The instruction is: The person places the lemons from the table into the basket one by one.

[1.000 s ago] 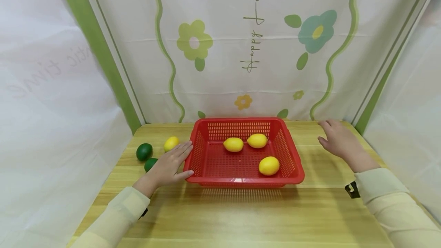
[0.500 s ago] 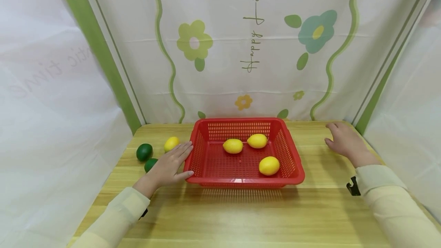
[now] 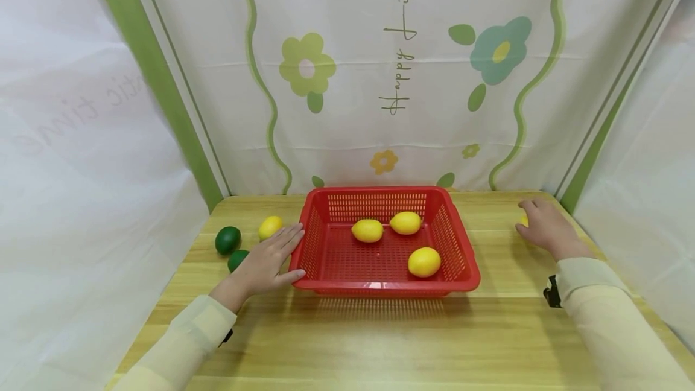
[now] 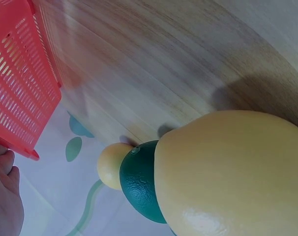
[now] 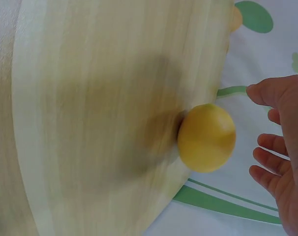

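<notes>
A red plastic basket (image 3: pixel 377 285) stands mid-table with three lemons inside: a left one (image 3: pixel 367 230), a back one (image 3: pixel 405 222) and a front one (image 3: pixel 424 262). My left hand (image 3: pixel 267 261) rests on its left rim, fingers straight. Over at the table's right side, my right hand (image 3: pixel 548 228) hovers above another lemon (image 5: pixel 206 138), thumb and fingers spread and apart from it in the right wrist view. Most of that lemon is hidden by the hand in the head view.
Left of the basket lie a lemon (image 3: pixel 269 227) and two dark green fruits, one farther left (image 3: pixel 227 240) and one by my left wrist (image 3: pixel 238 259). A large yellow fruit (image 4: pixel 232 172) fills the left wrist view's foreground. A printed curtain (image 3: pixel 347 125) stands behind the table.
My right hand has moved right and then lower, and a bit of lemon now shows under it. The left lemon in the basket has shifted slightly forward. My left hand stays put.
</notes>
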Demonstrator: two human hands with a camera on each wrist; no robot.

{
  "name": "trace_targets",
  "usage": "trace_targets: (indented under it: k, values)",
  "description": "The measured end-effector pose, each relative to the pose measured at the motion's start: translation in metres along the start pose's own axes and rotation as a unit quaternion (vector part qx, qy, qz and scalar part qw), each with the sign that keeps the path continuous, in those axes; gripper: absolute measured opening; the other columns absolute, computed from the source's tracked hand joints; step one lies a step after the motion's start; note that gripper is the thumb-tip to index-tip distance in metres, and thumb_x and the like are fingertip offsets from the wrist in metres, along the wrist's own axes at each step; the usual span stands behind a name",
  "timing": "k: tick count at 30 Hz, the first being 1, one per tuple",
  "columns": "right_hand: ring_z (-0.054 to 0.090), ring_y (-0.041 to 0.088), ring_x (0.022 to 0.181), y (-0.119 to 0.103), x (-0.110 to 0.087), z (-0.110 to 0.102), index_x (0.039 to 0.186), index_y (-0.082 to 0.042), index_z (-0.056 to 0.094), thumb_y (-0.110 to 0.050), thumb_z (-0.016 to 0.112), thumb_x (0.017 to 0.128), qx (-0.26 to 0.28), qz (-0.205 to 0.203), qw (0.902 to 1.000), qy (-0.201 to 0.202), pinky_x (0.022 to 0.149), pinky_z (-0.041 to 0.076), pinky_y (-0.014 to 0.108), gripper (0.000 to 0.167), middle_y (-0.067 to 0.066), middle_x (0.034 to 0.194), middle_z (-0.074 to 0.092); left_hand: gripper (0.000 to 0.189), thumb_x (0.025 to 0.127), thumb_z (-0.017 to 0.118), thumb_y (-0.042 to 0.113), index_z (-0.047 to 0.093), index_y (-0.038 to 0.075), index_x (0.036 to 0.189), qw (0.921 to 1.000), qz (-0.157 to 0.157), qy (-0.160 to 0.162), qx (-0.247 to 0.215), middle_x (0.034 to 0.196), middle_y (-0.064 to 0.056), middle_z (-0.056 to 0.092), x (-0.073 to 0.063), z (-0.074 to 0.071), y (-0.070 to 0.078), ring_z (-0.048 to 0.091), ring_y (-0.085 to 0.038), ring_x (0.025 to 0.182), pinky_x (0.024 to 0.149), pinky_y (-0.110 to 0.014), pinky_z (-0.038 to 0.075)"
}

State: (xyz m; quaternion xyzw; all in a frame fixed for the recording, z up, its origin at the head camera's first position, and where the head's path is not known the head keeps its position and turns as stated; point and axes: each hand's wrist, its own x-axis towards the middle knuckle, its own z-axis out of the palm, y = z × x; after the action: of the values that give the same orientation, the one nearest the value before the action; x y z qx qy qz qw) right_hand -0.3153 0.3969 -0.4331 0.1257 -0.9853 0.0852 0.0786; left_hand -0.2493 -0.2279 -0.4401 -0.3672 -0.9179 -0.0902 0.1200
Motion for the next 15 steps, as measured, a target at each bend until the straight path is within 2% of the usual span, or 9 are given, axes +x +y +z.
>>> trace_targets:
  k: [10,15]
  values:
    - [0.035,0.064,0.112,0.014,0.0,0.013,0.131,0.019,0.038,-0.012,0.062,0.087,0.026,0.026,0.9991,-0.02,0.092,0.033,0.07,0.059,0.048,0.126,0.035,0.08,0.092,0.056,0.051,0.036,-0.003,0.148,1.0,0.002,0.001,0.001,0.154,-0.016,0.031,0.0,0.0,0.0,0.026,-0.03,0.143,0.113,-0.046,0.026]
    - [0.031,0.065,0.113,0.02,0.0,0.018,0.133,0.018,0.036,-0.014,0.062,0.087,0.03,0.032,0.9987,-0.024,0.093,0.031,0.072,0.062,0.048,0.128,0.031,0.079,0.092,0.057,0.05,0.038,-0.004,0.146,0.9999,0.011,0.012,0.003,0.153,-0.018,0.033,0.0,0.001,0.0,0.029,-0.032,0.141,0.111,-0.048,0.029]
